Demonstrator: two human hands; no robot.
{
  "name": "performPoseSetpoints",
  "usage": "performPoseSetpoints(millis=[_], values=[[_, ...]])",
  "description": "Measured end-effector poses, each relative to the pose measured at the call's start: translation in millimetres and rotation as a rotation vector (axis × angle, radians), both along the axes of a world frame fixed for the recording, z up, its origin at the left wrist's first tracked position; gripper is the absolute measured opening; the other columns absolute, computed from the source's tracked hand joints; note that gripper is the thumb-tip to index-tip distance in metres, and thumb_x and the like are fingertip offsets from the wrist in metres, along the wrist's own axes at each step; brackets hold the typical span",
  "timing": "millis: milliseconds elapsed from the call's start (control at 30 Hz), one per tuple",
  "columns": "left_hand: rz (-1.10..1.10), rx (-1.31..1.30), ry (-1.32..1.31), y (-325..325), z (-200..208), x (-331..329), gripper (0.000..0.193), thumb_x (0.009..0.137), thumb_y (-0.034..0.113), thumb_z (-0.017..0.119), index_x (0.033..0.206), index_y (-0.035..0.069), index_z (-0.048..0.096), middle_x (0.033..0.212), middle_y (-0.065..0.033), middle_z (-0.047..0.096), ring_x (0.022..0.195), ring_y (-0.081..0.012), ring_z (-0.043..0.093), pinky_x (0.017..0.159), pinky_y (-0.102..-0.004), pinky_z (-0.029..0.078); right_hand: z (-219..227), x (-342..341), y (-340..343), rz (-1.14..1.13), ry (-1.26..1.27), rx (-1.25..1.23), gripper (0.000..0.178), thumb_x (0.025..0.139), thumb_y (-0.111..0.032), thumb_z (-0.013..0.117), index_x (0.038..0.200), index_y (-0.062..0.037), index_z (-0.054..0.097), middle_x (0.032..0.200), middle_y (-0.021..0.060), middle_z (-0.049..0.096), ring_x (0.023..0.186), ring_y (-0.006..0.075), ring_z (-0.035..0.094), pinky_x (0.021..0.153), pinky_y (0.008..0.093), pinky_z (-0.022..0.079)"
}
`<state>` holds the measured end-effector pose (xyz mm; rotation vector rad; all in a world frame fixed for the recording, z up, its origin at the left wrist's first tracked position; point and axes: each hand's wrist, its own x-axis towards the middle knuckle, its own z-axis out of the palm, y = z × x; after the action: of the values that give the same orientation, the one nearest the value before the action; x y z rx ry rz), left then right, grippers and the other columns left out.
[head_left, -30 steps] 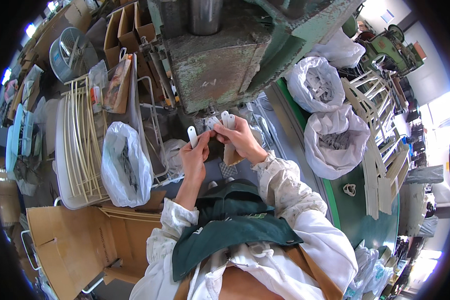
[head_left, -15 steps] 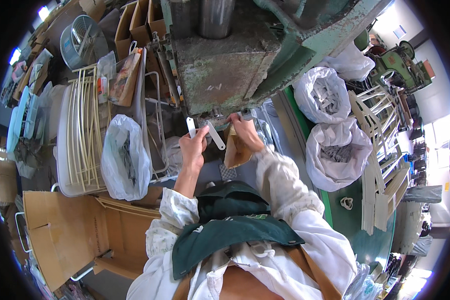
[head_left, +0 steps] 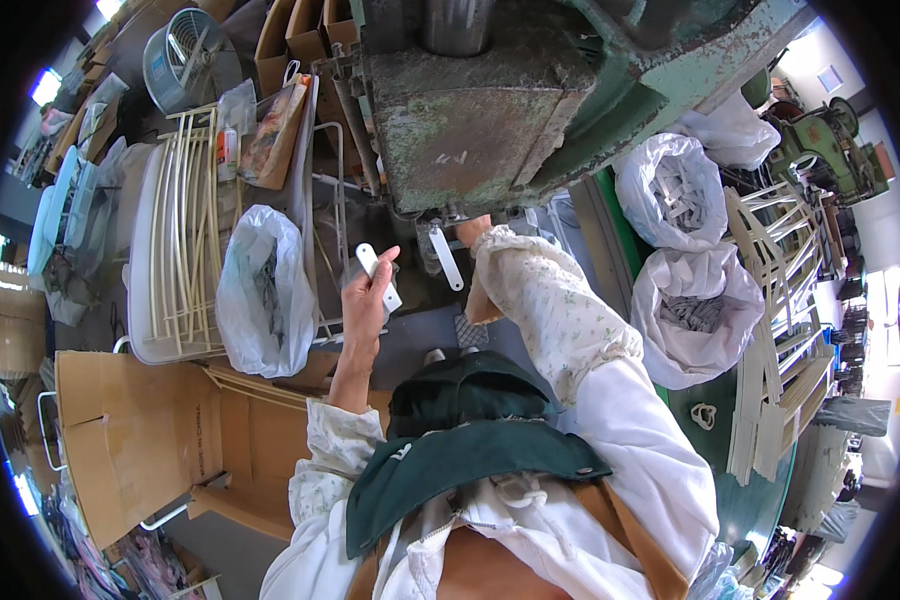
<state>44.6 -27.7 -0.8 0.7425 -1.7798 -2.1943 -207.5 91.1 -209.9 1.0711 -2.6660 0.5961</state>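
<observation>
The left hand (head_left: pixel 368 300) was closed around a flat white strip (head_left: pixel 378 277) with rounded ends, gripped between thumb and fingers and raised just in front of the rusty green press (head_left: pixel 470 110). The right hand (head_left: pixel 470 231) reached under the press's block; only its knuckles showed, so I could not tell how far open it was. A second white strip (head_left: pixel 446 258) lay tilted just beside that hand. A clear plastic bag (head_left: pixel 262 290) hung well to the left, against a white wire rack (head_left: pixel 185 230).

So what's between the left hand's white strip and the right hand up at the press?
Head view: a second white strip hangs under the press, between the left hand and the right hand.
</observation>
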Motion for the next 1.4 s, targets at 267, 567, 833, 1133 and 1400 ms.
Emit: performPoseSetpoints(millis=[267,567,833,1133,1400], values=[[0.117,0.112,0.065,-8.0,16.1,11.5,0.017,0.085,0.010,0.066,0.100,0.004,0.071,0.073,-0.0014,0.064,0.054,-0.0027,0.045,0.047,-0.0169,0.029,23.9,-9.6,16.1,0.076,-0.027,0.157,0.037,0.085,-0.012,0.050,0.121,-0.0036,0.053,0.125,0.0133,0.053,0.116,0.0259,0.050,0.100,0.0359,0.037],[0.061,0.174,0.070,-0.3,-3.8,10.7,0.033,0.089,0.006,0.060,0.120,-0.002,0.055,0.081,-0.0073,0.065,0.059,-0.0055,0.048,0.052,-0.0190,0.036,164.0,59.1,55.4,0.154,-0.911,-0.628,0.013,0.078,-0.016,0.070,0.089,-0.0090,0.072,0.075,0.0037,0.063,0.061,0.0119,0.051,0.055,0.0242,0.041],[0.058,0.067,0.176,15.0,0.0,-9.6,0.024,0.091,0.009,0.059,0.113,-0.002,0.057,0.080,-0.0032,0.062,0.063,-0.0034,0.048,0.056,-0.0172,0.037,265.5,104.3,46.4,-0.164,-1.094,-0.381,0.038,0.080,-0.032,0.073,0.098,-0.0004,0.065,0.071,0.0005,0.054,0.059,0.0079,0.046,0.050,0.0247,0.038],[-0.046,-0.065,0.167,25.0,18.4,-43.2,0.016,0.090,0.010,0.060,0.098,-0.004,0.061,0.069,-0.0045,0.062,0.048,-0.0043,0.047,0.045,-0.0175,0.035,224.0,122.8,70.7,0.105,-1.077,-0.494,0.026,0.082,-0.023,0.071,0.078,0.0022,0.067,0.067,0.0035,0.065,0.060,0.0079,0.055,0.057,0.0261,0.045],[-0.098,-0.076,-0.060,15.5,17.0,-42.1,0.023,0.088,0.017,0.063,0.078,-0.004,0.066,0.049,0.0035,0.046,0.038,-0.0009,0.036,0.037,-0.0188,0.021,233.1,133.1,68.8,0.133,-1.084,-0.505,0.027,0.088,-0.021,0.064,0.073,0.0018,0.063,0.063,0.0034,0.062,0.058,0.0090,0.057,0.055,0.0256,0.044]])
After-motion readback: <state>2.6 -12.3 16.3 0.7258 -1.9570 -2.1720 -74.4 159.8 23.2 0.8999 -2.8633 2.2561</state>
